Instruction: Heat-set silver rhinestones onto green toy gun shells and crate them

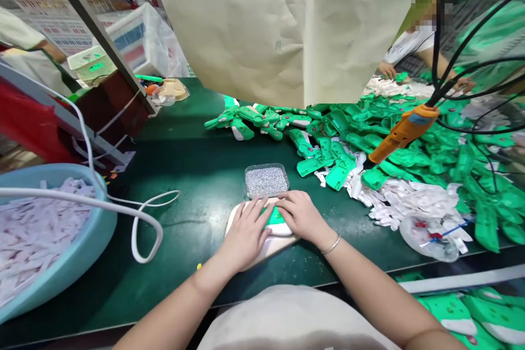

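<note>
Green matting covers the table point(192, 175), whose near edge runs just in front of the person. Below that edge at 4 o'clock lie more green shells point(451, 311).

Dead centre sits a pale board point(268, 250), and on it lies the part point(274, 217), green on top with a white rim. The left hand point(246, 232) lies palm down on the board, fingers stretched out flat, their tips touching the part's left side. The right hand point(301, 216) curls over the part from the right and holds it down with bent fingers; a thin bangle point(331, 246) circles that wrist.

At 12 o'clock, just beyond the fingertips, stands a clear tray point(266, 180) full of small silvery screws. At 9 o'clock a blue basin point(82, 251) holds white strips, and a white hose point(139, 219) crosses its rim and loops on the matting between basin and board. At 3 o'clock a clear bag point(429, 238) with small red and blue bits rests beside a heap of white pieces point(402, 199).

From 1 to 3 o'clock a big pile point(369, 131) of green parts spreads across the table. An orange driver point(404, 131) hangs tilted over it at 2 o'clock on black cables point(438, 27).

Farther off, at 12 o'clock, a cream sheet point(287, 22) hangs down. At 2 o'clock a co-worker's hand point(385, 69) rests near the pile, and at 10 o'clock another person's sleeve point(16, 30) shows beside a slanted metal post point(102, 38).
</note>
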Demonstrator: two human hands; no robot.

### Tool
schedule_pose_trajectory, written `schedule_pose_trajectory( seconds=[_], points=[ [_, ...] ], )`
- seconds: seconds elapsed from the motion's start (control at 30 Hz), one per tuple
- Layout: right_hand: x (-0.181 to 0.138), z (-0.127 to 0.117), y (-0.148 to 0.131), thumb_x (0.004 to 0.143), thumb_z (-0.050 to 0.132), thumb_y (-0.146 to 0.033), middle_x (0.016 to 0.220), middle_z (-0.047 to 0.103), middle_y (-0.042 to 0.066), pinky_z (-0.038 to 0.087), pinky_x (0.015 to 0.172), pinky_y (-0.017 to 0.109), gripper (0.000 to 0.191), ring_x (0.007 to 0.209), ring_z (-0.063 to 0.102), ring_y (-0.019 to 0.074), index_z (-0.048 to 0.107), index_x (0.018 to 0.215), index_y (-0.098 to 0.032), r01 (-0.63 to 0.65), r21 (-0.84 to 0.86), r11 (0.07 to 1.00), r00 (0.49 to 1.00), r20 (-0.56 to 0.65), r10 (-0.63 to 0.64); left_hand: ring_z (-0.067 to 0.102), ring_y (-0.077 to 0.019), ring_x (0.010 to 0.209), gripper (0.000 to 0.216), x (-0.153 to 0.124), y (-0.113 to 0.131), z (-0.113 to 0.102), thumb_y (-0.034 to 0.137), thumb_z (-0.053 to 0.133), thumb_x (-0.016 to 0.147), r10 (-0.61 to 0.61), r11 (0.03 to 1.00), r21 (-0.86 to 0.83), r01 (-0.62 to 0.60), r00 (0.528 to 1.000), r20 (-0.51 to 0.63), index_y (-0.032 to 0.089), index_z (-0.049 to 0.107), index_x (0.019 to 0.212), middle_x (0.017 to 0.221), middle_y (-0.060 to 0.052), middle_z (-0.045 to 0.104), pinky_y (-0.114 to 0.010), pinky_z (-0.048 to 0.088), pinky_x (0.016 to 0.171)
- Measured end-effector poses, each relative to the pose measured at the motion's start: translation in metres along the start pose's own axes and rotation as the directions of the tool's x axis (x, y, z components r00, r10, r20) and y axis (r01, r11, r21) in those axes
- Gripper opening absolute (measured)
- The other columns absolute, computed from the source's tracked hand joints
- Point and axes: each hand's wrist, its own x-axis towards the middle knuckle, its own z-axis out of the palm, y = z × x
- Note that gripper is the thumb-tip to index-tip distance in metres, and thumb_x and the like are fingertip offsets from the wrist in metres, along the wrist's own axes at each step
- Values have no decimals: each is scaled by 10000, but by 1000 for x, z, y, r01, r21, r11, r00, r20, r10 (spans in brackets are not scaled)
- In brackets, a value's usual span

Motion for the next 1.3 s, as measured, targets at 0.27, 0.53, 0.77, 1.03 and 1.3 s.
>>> schedule_pose_trajectory(
  seconds=[0.27, 0.53, 0.77, 1.03, 1.3],
  points=[
    [85, -15, 17, 955, 552, -202, 997, 731, 124, 411, 835, 349, 194, 998, 642, 244, 740, 967, -159, -97, -143, 985, 953, 273, 133, 344, -360, 1492, 550, 3, 5, 14, 376, 503, 978, -30, 985, 171, 5, 988, 149, 171, 486, 1489, 1590, -182, 419, -629, 279, 1192],
    [113, -1, 31, 957, 542, -183, 1033, 785, 111, 348, 881, 354, 216, 1012, 692, 242, 756, 930, -168, -160, -172, 972, 880, 422, 220, 290, -399, 1503, 740, -8, 2, 20, 564, 685, 856, -31, 988, 156, 11, 991, 128, 332, 449, 1518, 1616, -144, 379, -679, 238, 1175],
    [99, 6, 33, 962, 551, -224, 1106, 785, 83, 338, 995, 390, 228, 1107, 687, 235, 772, 1009, -191, -339, 63, 939, 924, 209, 320, 208, -414, 1530, 768, 4, -4, 13, 569, 720, 828, -67, 984, 172, 43, 989, 132, 358, 450, 1514, 1657, -128, 299, -712, 166, 1180],
    [107, 18, 26, 930, 590, -205, 1023, 794, 98, 363, 1070, 438, 187, 1069, 701, 236, 772, 945, -166, -370, 235, 899, 928, 129, 349, 320, -415, 1480, 777, 7, -8, 9, 489, 793, 766, -120, 993, 5, 120, 988, 100, 286, 508, 1459, 1612, -161, 369, -715, 240, 1156],
    [81, -1, 29, 819, 657, -217, 903, 798, 79, 580, 795, 321, 141, 835, 737, 212, 789, 849, -181, -343, 558, 756, 901, -31, 432, 675, -241, 1072, 182, 108, -43, -31, 208, 597, 920, -246, 968, 76, 238, 959, 140, 216, 768, 982, 1106, -80, 740, -322, 521, 921]
  ],
)
